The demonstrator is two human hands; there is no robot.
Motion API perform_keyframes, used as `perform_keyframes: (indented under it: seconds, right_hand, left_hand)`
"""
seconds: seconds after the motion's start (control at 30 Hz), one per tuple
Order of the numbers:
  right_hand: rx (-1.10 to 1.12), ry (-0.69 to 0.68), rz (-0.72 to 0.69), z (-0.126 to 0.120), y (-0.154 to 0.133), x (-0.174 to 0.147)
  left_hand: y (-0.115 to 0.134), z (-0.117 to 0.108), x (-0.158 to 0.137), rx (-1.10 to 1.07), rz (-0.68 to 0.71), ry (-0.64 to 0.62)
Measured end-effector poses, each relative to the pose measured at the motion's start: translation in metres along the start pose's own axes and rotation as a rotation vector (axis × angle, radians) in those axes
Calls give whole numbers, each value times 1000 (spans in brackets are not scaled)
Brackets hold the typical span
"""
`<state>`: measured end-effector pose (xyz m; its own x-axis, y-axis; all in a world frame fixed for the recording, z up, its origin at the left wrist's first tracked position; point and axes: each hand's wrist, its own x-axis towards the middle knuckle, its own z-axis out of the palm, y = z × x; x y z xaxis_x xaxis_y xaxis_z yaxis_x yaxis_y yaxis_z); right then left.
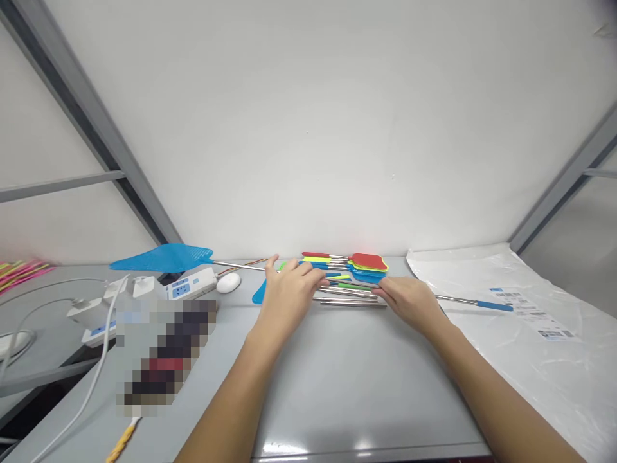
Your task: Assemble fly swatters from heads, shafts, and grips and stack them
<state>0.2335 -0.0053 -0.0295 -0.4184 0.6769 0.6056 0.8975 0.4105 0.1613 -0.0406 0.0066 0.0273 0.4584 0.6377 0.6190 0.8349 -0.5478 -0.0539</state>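
A long blue fly swatter (166, 258) stretches across the table in front of me, its blue mesh head on the left and its blue grip on the right. My left hand (292, 286) is closed around its thin metal rod. Farther right, my right hand (412, 301) pinches the same rod, short of the grip. Just beyond my hands lies a stack of fly swatters (370, 262) with red, yellow and blue heads. Several bare metal rods (354, 305) lie between my hands. Another blue swatter head (259, 294) shows partly behind my left hand.
On the left are a white power strip (193, 284) with plugs and cables, a white mouse (228, 283) and a blurred-out item (168, 360). A white plastic mailing bag (511, 360) covers the right side. A white wall stands behind.
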Motion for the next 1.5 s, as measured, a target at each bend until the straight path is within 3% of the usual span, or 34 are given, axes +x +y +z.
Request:
perform_keyframes:
  seconds: [0.23, 0.37, 0.6, 1.03, 1.3, 1.5]
  right_hand:
    - [45, -71, 92, 6, 10, -9]
    - [31, -75, 135, 7, 10, -10]
    - [39, -7, 23, 1, -11, -1]
    - [104, -26, 55, 4, -16, -3]
    - [161, 16, 63, 4, -17, -4]
    - [293, 13, 158, 8, -12, -7]
  left_hand:
    - [-21, 0, -5, 52, -89, 15]
    - [-11, 8, -7, 56, -86, 5]
    - [1, 21, -7, -21, -38, -47]
    - [-41, 23, -13, 30, -208, 30]
    - [-37, 32, -14, 61, -270, 42]
    - [-29, 32, -14, 14, -268, 45]
